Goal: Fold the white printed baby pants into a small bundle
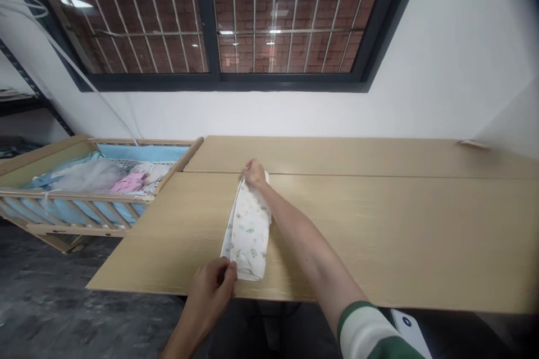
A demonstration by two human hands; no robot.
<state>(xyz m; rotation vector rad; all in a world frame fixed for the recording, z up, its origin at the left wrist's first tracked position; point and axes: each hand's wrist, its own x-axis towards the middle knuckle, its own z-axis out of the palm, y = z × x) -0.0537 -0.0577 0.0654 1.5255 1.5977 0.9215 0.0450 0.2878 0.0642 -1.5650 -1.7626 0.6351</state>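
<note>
A small white baby garment with a faint printed pattern lies folded lengthwise on the light wooden table. My right hand is closed on its far end, near the seam between the two tabletops. My left hand pinches its near end at the table's front edge. The cloth is stretched between the two hands.
A wooden crib with blue lining stands against the table's left side, holding several small clothes, one of them pink. A white wall and a barred window are behind. A small flat object lies at the table's far right.
</note>
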